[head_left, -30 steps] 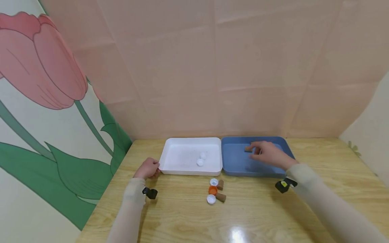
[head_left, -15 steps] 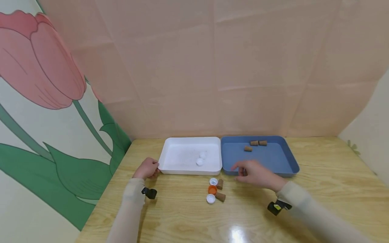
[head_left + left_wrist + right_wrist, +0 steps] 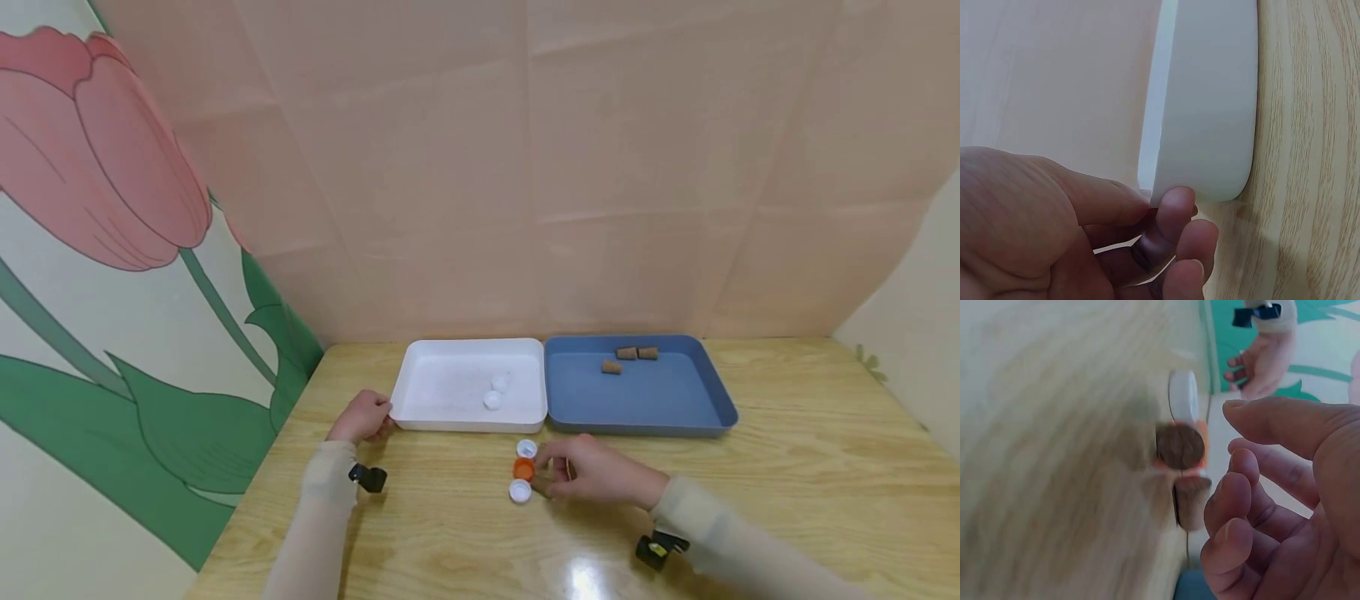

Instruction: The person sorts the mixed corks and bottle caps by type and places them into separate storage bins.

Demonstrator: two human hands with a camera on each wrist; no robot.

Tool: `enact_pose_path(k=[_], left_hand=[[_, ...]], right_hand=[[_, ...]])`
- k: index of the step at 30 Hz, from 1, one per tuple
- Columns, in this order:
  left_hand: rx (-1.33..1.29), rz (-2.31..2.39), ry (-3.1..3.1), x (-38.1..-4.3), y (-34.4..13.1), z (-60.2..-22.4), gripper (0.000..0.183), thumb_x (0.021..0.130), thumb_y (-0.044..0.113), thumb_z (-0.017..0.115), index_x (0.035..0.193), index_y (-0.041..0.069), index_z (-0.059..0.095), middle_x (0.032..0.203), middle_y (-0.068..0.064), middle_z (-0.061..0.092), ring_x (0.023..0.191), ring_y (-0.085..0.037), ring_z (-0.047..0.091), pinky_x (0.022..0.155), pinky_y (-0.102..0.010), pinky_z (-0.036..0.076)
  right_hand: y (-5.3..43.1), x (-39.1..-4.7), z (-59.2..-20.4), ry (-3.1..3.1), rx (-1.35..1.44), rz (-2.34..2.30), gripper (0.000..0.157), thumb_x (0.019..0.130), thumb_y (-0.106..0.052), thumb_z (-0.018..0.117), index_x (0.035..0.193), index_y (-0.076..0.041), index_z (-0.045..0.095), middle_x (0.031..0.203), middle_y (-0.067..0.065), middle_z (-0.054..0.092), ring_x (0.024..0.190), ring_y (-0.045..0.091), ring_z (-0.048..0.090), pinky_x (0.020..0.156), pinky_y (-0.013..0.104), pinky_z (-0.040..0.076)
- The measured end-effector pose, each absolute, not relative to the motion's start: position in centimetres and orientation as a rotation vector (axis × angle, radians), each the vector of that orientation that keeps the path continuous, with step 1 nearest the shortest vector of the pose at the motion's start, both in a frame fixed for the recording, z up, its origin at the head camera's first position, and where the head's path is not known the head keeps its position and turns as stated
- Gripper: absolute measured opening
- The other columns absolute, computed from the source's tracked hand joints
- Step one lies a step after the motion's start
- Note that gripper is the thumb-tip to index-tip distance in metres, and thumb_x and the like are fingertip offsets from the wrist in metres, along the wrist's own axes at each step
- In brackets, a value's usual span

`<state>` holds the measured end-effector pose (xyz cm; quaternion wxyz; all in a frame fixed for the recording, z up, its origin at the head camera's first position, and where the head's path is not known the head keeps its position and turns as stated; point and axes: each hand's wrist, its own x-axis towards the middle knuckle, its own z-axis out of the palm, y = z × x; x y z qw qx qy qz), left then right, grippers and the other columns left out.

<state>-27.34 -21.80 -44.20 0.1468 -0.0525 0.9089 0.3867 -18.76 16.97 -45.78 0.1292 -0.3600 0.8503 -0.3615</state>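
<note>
My left hand (image 3: 362, 417) pinches the near left corner of the white tray (image 3: 1210, 94), thumb at the rim and forefinger at the outer wall. Over the table, my right hand (image 3: 600, 473) hovers beside a small group of caps and corks with its fingers loosely bent and nothing between them. In the right wrist view, one cork (image 3: 1180, 447) lies end-on in front of the orange cap (image 3: 1204, 434), and a second cork (image 3: 1192, 503) lies nearby. Two white caps (image 3: 527, 449) flank the orange one; the hand partly covers the corks in the head view.
The blue tray (image 3: 637, 429) stands against the white tray's right side, with 3 corks (image 3: 612, 367) inside. Two white round pieces (image 3: 492, 401) lie in the white tray. A pink cloth (image 3: 525, 167) hangs behind the table, and a painted wall (image 3: 112, 333) rises at the left.
My right hand has come out of the blue tray, leftward and toward me, down to the caps and corks. The left hand keeps its hold on the white tray.
</note>
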Motion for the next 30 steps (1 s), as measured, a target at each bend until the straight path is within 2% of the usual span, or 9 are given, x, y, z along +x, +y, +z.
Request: enact_pose_path(k=[5, 15, 30], left_hand=[[-0.149, 1.116, 2.616, -27.2, -21.7, -44.1, 0.029, 0.105, 0.012, 0.043, 0.105, -0.006, 0.066, 0.084, -0.013, 0.064, 0.071, -0.023, 0.06, 0.059, -0.028, 0.048], [-0.135, 1.136, 2.61, -27.2, -21.7, -44.1, 0.028, 0.105, 0.011, 0.043, 0.103, -0.007, 0.065, 0.084, -0.014, 0.064, 0.07, -0.023, 0.059, 0.057, -0.027, 0.046], [-0.137, 1.117, 2.614, -27.1, -21.7, -44.0, 0.029, 0.105, 0.011, 0.043, 0.105, -0.007, 0.066, 0.085, -0.013, 0.065, 0.072, -0.024, 0.06, 0.059, -0.028, 0.047]], right_hand=[[16.0, -18.4, -46.1, 2.459, -1.09, -1.053, 0.028, 0.084, -0.006, 0.076, 0.112, -0.009, 0.072, 0.071, -0.01, 0.054, 0.064, -0.001, 0.049, 0.059, 0.021, 0.046], [14.9, -18.4, -46.6, 2.489, -1.036, -0.992, 0.03, 0.084, -0.012, 0.079, 0.112, -0.017, 0.072, 0.07, -0.008, 0.052, 0.064, 0.001, 0.046, 0.062, 0.022, 0.042], [13.9, -18.8, -46.8, 2.516, -1.124, -0.887, 0.031, 0.08, -0.009, 0.078, 0.109, -0.015, 0.073, 0.058, -0.012, 0.037, 0.057, 0.0, 0.033, 0.061, 0.019, 0.033]])
